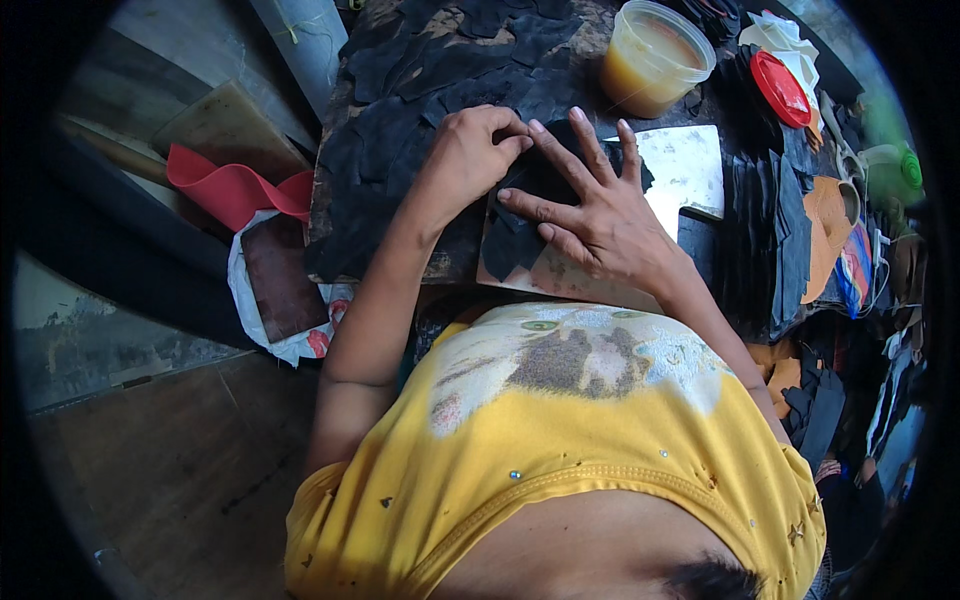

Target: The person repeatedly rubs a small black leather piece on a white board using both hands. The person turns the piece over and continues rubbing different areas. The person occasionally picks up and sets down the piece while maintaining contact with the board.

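My left hand (478, 150) is curled, its fingertips pinching the edge of a black leather piece (545, 180) that lies on a worn board (690, 165). My right hand (590, 210) lies flat with fingers spread, pressing the same black piece down onto the board. Several more black leather pieces (420, 90) are spread over the low work table beyond my hands. My yellow shirt fills the lower part of the view.
A clear tub of amber glue (655, 55) stands at the back, its red lid (780, 88) to the right. Stacked black and orange cut pieces (800, 230) lie on the right. A red strip (230, 185) and a brown slab (280, 275) lie on the left floor.
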The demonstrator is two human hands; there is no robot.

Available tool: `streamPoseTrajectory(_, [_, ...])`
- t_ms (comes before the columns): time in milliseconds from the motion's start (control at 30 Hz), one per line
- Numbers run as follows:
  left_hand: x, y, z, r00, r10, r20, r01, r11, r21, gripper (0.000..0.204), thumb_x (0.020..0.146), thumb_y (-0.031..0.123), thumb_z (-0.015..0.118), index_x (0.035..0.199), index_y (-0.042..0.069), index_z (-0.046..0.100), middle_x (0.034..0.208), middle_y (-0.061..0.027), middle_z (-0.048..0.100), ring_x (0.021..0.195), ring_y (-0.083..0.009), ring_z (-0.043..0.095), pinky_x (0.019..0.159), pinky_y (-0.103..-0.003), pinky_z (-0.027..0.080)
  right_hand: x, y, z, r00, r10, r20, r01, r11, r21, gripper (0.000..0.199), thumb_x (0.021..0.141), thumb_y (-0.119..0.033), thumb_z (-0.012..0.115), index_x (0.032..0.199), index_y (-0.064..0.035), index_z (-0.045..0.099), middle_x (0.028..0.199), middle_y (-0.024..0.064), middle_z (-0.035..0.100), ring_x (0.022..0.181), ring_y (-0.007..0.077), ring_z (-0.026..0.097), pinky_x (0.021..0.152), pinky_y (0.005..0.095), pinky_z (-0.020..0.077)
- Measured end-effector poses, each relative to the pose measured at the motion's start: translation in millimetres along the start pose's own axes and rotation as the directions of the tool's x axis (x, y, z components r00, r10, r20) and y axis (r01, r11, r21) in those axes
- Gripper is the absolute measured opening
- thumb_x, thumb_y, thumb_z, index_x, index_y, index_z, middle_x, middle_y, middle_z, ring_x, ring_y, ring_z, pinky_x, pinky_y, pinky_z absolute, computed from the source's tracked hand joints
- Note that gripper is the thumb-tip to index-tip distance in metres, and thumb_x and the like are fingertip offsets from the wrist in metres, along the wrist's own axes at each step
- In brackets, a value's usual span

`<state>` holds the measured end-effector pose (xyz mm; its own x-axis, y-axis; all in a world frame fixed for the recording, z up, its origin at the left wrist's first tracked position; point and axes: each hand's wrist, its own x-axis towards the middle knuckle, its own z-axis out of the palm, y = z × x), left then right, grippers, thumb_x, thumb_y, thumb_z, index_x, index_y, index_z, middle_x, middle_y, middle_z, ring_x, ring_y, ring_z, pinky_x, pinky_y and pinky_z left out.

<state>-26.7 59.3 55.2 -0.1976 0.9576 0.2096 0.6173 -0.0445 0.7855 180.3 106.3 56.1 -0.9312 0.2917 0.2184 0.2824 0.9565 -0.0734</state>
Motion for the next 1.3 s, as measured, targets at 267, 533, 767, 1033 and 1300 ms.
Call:
streamPoseTrajectory(267, [-3.1,3.6,0.1,1.000,0.022,0.020,-0.021,0.998,-0.067,0.011,0.084,0.007,0.066,0.092,0.000,0.067,0.085,-0.0111,0.070,0.082,-0.0146,0.067,0.076,-0.030,0.051,-6.4,-3.3,-9.2,0.997,-0.063,0.045,0.057,0.991,0.121,0.038,0.097,-0.040,0.045,0.132,-0.0463,0.059,0.163,0.0106,0.019,0.151,0.0410,0.007,0.115,0.0638,-0.0072])
streamPoseTrajectory(533, [-0.9,9.4,0.6,1.000,0.005,-0.005,-0.006,0.995,-0.102,0.011,0.085,0.006,0.065,0.093,-0.001,0.064,0.084,-0.0109,0.067,0.079,-0.0180,0.065,0.072,-0.031,0.050,-0.6,-6.9,-17.2,0.999,-0.016,0.033,0.009,0.984,0.181,0.037,0.093,-0.039,0.053,0.128,-0.0401,0.064,0.163,0.0115,0.018,0.151,0.0382,0.009,0.114,0.0678,-0.0046])
streamPoseTrajectory(767, [10.4,-5.0,1.0,0.997,-0.020,0.078,0.032,0.986,-0.161,0.012,0.087,0.008,0.065,0.091,-0.003,0.062,0.081,-0.0125,0.067,0.075,-0.0180,0.064,0.070,-0.032,0.051,-2.4,-10.4,-9.2,1.000,0.005,-0.004,-0.005,0.999,0.053,0.055,0.080,-0.030,0.061,0.135,-0.0411,0.058,0.164,0.0121,0.016,0.151,0.0398,0.003,0.115,0.0655,-0.0079])
streamPoseTrajectory(1033, [10.9,-9.8,1.2,0.998,0.054,0.017,-0.050,0.978,-0.201,0.014,0.089,0.011,0.064,0.094,-0.002,0.062,0.081,-0.0096,0.066,0.076,-0.0160,0.063,0.070,-0.031,0.050,-12.2,-5.0,-4.7,0.999,-0.007,-0.047,0.020,0.959,0.282,0.050,0.077,-0.028,0.057,0.124,-0.0368,0.068,0.163,0.0104,0.019,0.152,0.0392,0.004,0.115,0.0648,-0.0097])
streamPoseTrajectory(1300, [2.3,-6.2,-10.7,0.993,0.032,-0.112,-0.071,0.932,-0.355,0.010,0.095,0.009,0.061,0.102,0.003,0.059,0.083,0.0013,0.059,0.075,-0.0042,0.053,0.067,-0.020,0.042,-35.0,20.3,-6.9,0.930,0.158,-0.332,0.115,0.733,0.670,0.038,0.073,-0.027,0.054,0.100,-0.0209,0.079,0.151,0.0145,0.043,0.148,0.0404,0.018,0.118,0.0610,0.0026])
